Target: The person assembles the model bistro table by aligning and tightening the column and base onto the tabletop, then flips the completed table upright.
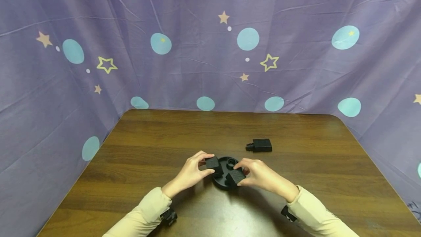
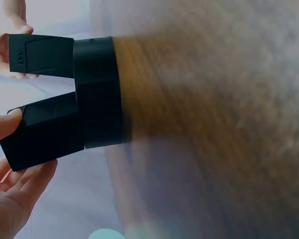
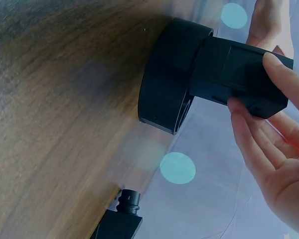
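A round black base (image 1: 219, 183) with raised rings stands on the table between both hands. My left hand (image 1: 192, 173) grips a black rectangular block (image 1: 212, 163) at its left side, thumb and fingers on opposite faces. On the right side, another such block (image 1: 236, 177) is pinched by my right hand (image 1: 260, 174). Seen from the left wrist, both blocks stand up out of the base (image 2: 97, 94), the left one leaning outward. How their lower ends sit inside is hidden. At the back of the base an open ring (image 1: 231, 162) shows.
A third black block (image 1: 262, 145) with a ridged neck lies on its side behind and right of the base, the neck pointing left. The wooden table (image 1: 158, 131) ends at a purple patterned curtain (image 1: 197, 46) at the back and sides.
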Motion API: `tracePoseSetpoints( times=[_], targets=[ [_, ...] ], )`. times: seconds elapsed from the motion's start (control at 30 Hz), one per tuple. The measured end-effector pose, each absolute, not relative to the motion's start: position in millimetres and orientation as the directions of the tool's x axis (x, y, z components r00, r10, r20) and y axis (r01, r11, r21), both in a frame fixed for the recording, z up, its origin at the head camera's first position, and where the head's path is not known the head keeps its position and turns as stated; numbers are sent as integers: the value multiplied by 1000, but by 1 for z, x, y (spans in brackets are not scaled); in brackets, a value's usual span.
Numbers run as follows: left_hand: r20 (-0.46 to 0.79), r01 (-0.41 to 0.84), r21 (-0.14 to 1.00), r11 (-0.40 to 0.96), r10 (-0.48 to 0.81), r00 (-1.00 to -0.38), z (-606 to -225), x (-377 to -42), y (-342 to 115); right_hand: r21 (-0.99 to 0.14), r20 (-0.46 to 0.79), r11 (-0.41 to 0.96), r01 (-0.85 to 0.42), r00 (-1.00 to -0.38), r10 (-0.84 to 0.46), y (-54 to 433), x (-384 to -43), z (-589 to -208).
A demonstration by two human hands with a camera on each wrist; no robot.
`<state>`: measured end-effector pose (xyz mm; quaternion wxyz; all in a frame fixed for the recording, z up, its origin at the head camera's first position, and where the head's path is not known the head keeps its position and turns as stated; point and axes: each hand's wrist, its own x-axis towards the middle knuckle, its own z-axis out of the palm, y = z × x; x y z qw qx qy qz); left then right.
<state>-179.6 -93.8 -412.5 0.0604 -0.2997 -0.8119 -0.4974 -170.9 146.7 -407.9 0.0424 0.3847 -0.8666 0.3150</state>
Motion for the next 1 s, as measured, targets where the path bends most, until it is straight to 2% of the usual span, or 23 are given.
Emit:
tracePoseSetpoints(
  times=[0.13,0.37,0.43,1.0],
  targets=[
    [387,572,750,332,481,-787,-426,-192,-100,-522,307,501,-690,-700,-645,147,-172,-408],
    [357,592,734,332,554,-753,-419,-197,-104,-533,299,500,-682,-705,-643,148,-172,-408],
    [362,605,730,319,570,-738,-427,-203,-107,-530,300,502,-684,-705,-643,148,-172,-408],
    [334,603,729,323,600,-726,-424,-205,-109,-504,360,482,-717,-682,-637,149,-169,-413]
  ],
)
